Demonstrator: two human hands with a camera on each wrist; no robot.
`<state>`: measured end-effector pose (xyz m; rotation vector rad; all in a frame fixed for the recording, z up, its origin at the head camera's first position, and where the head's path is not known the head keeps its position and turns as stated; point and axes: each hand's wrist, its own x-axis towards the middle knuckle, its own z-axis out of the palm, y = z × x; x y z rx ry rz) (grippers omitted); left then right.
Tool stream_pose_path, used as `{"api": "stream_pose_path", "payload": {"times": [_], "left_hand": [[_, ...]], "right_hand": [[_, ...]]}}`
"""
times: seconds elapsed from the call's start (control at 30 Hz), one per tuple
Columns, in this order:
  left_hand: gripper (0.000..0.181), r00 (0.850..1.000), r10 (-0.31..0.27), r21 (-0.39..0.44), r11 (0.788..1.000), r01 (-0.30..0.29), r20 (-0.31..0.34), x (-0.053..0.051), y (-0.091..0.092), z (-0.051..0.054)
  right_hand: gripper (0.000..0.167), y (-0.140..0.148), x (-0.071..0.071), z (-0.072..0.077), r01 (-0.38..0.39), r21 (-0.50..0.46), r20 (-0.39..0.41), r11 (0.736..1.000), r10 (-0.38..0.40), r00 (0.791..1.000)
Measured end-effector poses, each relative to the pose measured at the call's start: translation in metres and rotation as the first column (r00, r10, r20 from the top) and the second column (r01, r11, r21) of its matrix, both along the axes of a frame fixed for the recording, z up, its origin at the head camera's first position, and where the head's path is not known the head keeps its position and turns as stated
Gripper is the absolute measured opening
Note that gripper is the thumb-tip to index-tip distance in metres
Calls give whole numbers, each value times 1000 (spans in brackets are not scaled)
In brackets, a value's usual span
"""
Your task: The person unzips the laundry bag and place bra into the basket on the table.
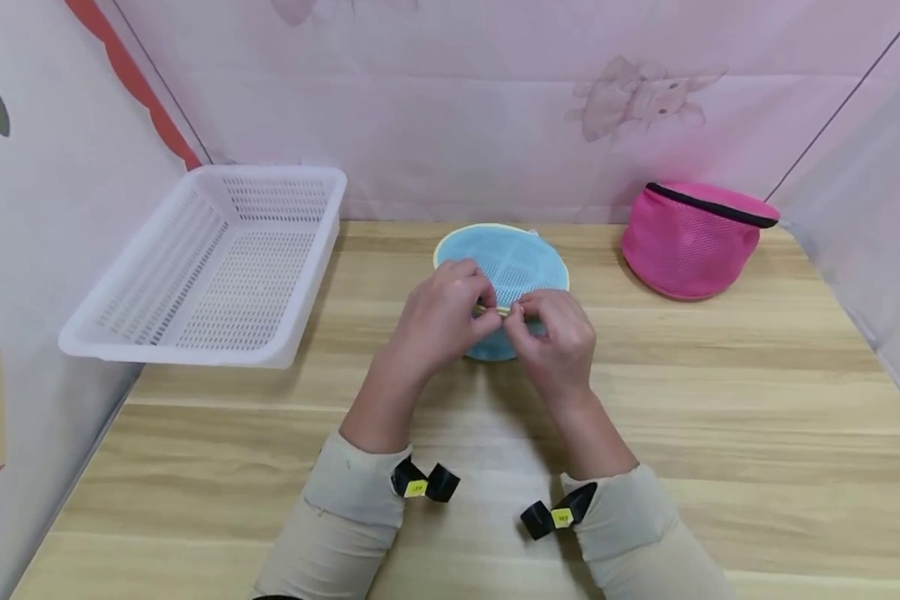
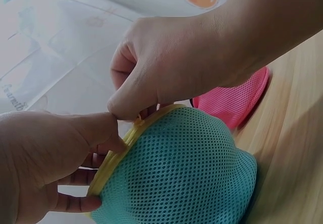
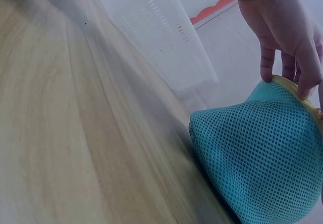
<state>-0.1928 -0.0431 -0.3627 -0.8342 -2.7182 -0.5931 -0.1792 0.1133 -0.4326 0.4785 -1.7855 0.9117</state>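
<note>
A blue mesh laundry bag (image 1: 506, 258) with a yellow zipper edge stands on the table in front of me. My left hand (image 1: 447, 307) pinches the yellow zipper band (image 2: 107, 169) at the bag's near rim, thumb on the outside in the left wrist view. Close beside it, my right hand (image 1: 558, 337) pinches the small zipper pull (image 2: 139, 119) between thumb and finger. The two hands nearly touch at the rim. In the right wrist view the bag's mesh side (image 3: 262, 148) bulges, and most of my right hand is out of frame.
A white perforated plastic basket (image 1: 294, 321) stands at the left of the table. At the back right sits a pink mesh bag (image 1: 690, 250) with a black band. A pink printed sheet (image 1: 450, 125) hangs behind the wooden table (image 1: 720, 400).
</note>
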Motion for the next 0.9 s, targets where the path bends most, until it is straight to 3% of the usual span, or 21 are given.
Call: {"api": "stream_pose_path", "payload": {"times": [0.5, 0.7, 0.9], "left_hand": [[5, 1000, 7, 86, 996, -6, -12, -2, -5, 0], [6, 1000, -1, 65, 998, 1, 8, 1, -5, -1], [9, 1000, -22, 57, 998, 23, -15, 3, -1, 1]], "right_hand": [[14, 0, 1, 3, 36, -15, 7, 999, -36, 999], [15, -1, 4, 2, 43, -8, 16, 999, -43, 999], [14, -2, 4, 1, 15, -11, 11, 1000, -15, 1000]]}}
